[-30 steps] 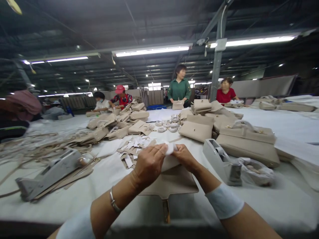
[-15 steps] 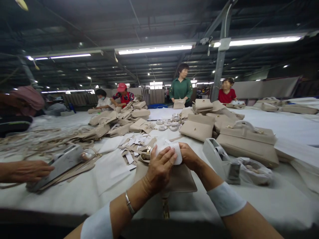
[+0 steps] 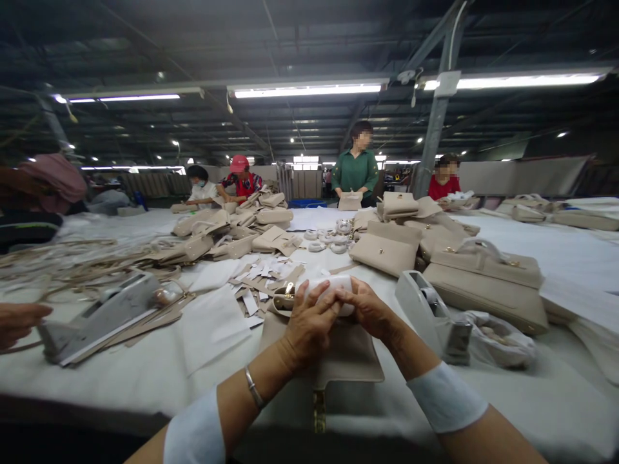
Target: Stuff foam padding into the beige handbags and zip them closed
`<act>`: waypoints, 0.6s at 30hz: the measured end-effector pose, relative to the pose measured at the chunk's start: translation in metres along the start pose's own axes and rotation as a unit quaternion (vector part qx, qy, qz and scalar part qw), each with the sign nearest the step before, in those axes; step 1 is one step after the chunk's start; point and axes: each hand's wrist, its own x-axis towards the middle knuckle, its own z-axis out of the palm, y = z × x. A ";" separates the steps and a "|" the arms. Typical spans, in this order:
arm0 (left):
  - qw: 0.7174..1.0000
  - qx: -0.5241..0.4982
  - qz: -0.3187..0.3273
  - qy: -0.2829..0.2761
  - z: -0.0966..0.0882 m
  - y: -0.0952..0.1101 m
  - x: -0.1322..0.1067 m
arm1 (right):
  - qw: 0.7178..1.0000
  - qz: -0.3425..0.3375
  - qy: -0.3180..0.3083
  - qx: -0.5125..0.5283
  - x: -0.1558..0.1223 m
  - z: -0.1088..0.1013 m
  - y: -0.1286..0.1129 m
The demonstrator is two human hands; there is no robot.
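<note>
A beige handbag [image 3: 355, 361] lies in front of me, its flap towards the table edge with a gold-coloured clasp piece [image 3: 320, 411] at the tip. Along its far side a piece of white wrapping sheet [image 3: 344, 282] is folded around what looks like the bag's handle, which is hidden. My left hand [image 3: 312, 319] is closed over the sheet from the left, fingers bent across it. From the right, my right hand [image 3: 370, 308] pinches the sheet's other end, its fingertips touching those of the left. A gold buckle [image 3: 289, 291] shows beside the left fingers.
A tape dispenser [image 3: 420, 309] and a plastic bag [image 3: 503, 338] stand right. Another dispenser [image 3: 104, 316] is left, near a co-worker's hand [image 3: 22, 322]. Beige bags [image 3: 387, 248], white-wrapped rings [image 3: 338, 243] and strips [image 3: 251, 301] lie ahead. Several people work across the table.
The white sheet's raised flap has been folded down into a tighter roll, and my right fingers have moved left onto it. The co-worker's hand has drawn away left from the dispenser.
</note>
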 end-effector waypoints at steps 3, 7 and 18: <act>0.990 -0.142 -0.020 -0.007 -0.018 -0.019 0.010 | 0.999 -0.009 0.030 -0.010 0.004 0.000 0.004; 0.964 -0.213 -0.124 0.104 -0.042 -0.046 0.009 | 0.996 -0.023 0.082 0.008 0.009 -0.001 0.008; 0.984 0.024 -0.144 -0.100 -0.027 -0.048 -0.009 | 0.976 -0.025 0.197 0.085 0.013 -0.008 0.002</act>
